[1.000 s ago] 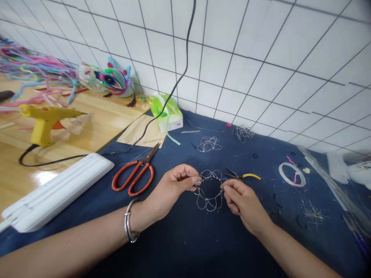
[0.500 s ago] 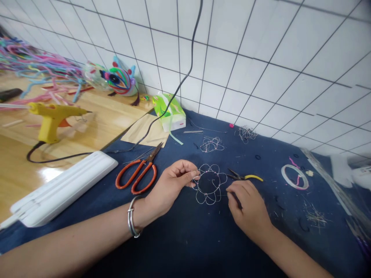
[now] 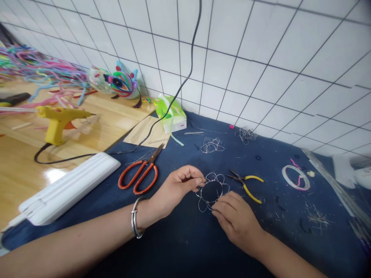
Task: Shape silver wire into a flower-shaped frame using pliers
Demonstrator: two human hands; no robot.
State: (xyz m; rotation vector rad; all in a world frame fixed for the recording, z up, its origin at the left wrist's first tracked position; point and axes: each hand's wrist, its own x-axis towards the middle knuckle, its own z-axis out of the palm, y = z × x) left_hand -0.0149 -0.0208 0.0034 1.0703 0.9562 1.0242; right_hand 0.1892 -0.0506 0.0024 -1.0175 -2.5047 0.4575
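A flower-shaped wire frame (image 3: 209, 201), a round ring with looped petals and small pink beads, is held low over the dark blue cloth. My left hand (image 3: 181, 187) pinches its left side between thumb and fingertips. On the lower right, my right hand (image 3: 236, 216) has its fingers closed on the wire and covers a petal or two. Just beyond that hand lie yellow-handled pliers (image 3: 242, 180), their handles spread apart. Orange-handled scissors (image 3: 151, 159) rest left of my left hand. Behind the frame sits a small pile of similar wire flowers (image 3: 212, 145).
A white oblong device (image 3: 72, 187) and a yellow glue gun (image 3: 55, 129) lie left. At the back are a green tissue pack (image 3: 174, 121), a hanging black cable (image 3: 189, 65) and tangled wire (image 3: 246, 134). Rightward lie a pale ring (image 3: 285, 175) and wire scraps (image 3: 317, 218).
My right hand has moved left and down onto the flower's lower right, from beside it. The pliers' lower handle has come into view. My left hand and the flower have shifted slightly down and right.
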